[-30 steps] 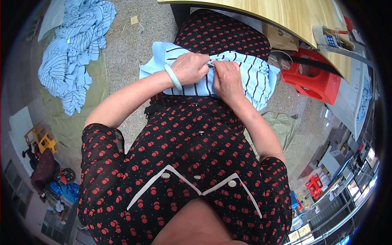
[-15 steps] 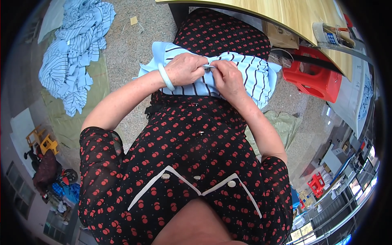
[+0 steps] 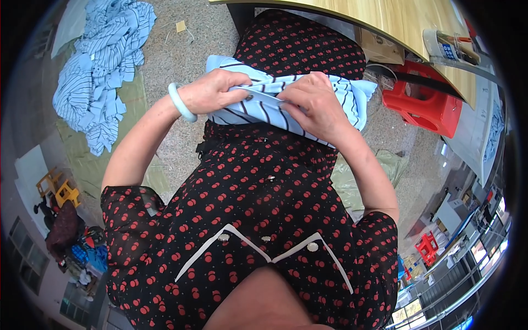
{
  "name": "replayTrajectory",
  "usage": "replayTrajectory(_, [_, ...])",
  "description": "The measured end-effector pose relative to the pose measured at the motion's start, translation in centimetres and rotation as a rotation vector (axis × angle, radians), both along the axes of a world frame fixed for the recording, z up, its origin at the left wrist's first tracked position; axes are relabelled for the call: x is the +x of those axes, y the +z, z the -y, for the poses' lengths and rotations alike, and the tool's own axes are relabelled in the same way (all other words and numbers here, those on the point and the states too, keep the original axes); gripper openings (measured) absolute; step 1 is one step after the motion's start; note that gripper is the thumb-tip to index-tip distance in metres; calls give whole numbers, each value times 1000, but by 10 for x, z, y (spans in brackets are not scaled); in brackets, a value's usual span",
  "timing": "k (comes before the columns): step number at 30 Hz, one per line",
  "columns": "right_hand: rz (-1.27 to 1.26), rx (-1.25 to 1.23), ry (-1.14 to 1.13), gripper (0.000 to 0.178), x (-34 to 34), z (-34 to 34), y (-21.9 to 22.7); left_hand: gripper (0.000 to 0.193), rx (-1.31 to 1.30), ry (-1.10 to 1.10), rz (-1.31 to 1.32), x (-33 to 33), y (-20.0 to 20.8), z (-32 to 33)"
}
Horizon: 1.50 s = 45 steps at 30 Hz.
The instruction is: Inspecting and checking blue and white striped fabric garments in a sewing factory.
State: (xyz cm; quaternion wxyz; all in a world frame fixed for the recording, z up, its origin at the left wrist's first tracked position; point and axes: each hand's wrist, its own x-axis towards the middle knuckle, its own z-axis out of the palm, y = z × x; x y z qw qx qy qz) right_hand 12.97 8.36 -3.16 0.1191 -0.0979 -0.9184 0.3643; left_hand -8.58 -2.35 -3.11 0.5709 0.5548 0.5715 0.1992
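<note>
Across my lap lies a light blue garment (image 3: 264, 117) with dark stripes, bunched and partly folded. Its plain blue placket strip (image 3: 267, 98) is stretched between my two hands, and a small dark button shows on it close to the left fingertips. My left hand (image 3: 212, 92), with a pale bangle at the wrist, pinches the strip's left end between thumb and fingers. Farther right, my right hand (image 3: 312, 104) grips the same strip, thumb below and fingers above. The cloth under the right palm is hidden.
A heap of similar striped blue pieces (image 3: 93, 77) lies on a green sheet on the floor at left. At the right stand a red plastic stool (image 3: 423, 104) and a wooden table (image 3: 379, 16) with a tool container (image 3: 440, 47). A cardboard box (image 3: 379, 49) sits beneath the table.
My hands have moved apart, the left hand leftward and the right slightly to the right. The placket strip and its button now show between them; before, the hands met over it.
</note>
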Motion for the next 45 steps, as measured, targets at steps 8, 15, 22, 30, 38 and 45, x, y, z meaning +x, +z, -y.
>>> replayTrajectory(8, [75,45,-47,18,6,10,-26,21,57,-76,53,-7,-41,4])
replayTrajectory(15, [-8,15,-16,13,4,9,-22,20,-105,-189,-23,-8,-26,-15])
replayTrajectory(22, [22,42,-29,15,9,5,-27,26,160,-303,-146,24,-40,-64])
replayTrajectory(30, [72,84,-102,14,15,0,-26,20,158,-129,11,53,-68,-59])
replayTrajectory(38, [72,26,-124,10,16,-3,-23,20,285,-69,35,60,-83,-53])
replayTrajectory(45, [93,39,-99,13,17,-12,-22,23,180,-61,-37,58,-71,-62])
